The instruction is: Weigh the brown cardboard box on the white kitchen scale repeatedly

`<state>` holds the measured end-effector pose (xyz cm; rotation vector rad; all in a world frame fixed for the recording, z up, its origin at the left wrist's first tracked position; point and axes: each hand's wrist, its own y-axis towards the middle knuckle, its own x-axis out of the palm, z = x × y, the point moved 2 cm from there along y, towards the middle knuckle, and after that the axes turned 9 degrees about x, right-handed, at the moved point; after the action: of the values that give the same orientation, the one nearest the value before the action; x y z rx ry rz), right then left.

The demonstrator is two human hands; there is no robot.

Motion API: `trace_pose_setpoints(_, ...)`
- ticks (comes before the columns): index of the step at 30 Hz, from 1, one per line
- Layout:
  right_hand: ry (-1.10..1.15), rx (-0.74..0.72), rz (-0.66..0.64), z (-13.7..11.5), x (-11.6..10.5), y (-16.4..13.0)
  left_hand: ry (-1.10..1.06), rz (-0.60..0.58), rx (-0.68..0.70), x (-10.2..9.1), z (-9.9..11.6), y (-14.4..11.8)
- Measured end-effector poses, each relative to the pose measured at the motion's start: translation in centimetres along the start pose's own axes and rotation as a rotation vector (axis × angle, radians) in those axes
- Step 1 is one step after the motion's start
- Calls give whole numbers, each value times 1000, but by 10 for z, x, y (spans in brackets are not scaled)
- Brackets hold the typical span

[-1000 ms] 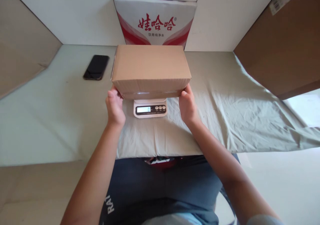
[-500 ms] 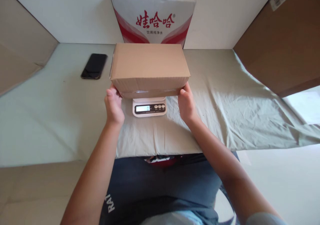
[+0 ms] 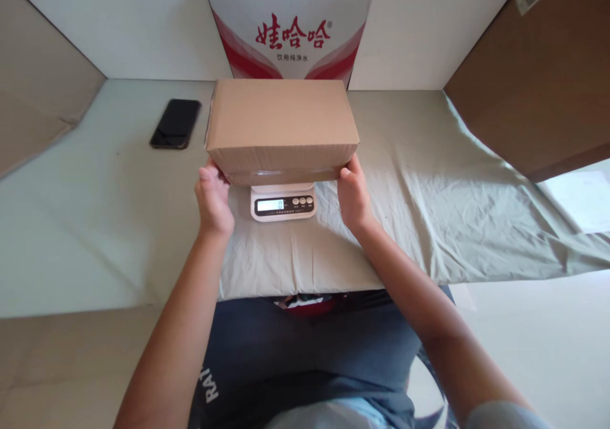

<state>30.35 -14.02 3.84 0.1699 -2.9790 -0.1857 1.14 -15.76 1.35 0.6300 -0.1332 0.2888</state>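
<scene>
Over the scale, a box held at both ends.

Nearest, the left hand (image 3: 213, 197) and right hand (image 3: 353, 193) grip the near lower corners of a closed cardboard box (image 3: 282, 127), plain brown, its near face taped. It sits over the white scale (image 3: 283, 201), whose display reads 0, so weighing seems unfinished. Beyond lie a black phone (image 3: 175, 123) and a red-and-white carton (image 3: 288, 32).
</scene>
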Motion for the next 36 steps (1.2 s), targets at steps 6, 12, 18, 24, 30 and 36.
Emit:
trace_pose_setpoints(6, 41, -22, 0, -6, 0, 0, -20, 78, -49, 1, 2, 1)
trace_pose_setpoints(12, 60, 27, 64, -7, -12, 7, 35, 131, -35, -5, 7, 9)
trace_pose_setpoints(18, 92, 44, 85, 5, -18, 10, 4, 125, -36, -18, -6, 16)
trace_pose_setpoints(24, 170, 43, 176, 15, -26, 14, -27, 225, -93, -19, -13, 21)
trace_pose_setpoints(30, 187, 102, 197, 23, -25, 24, 2, 312, -181, -9, -22, 29)
trace_pose_setpoints(36, 171, 165, 212, 40, -24, 36, -9, 351, -171, -4, -31, 34)
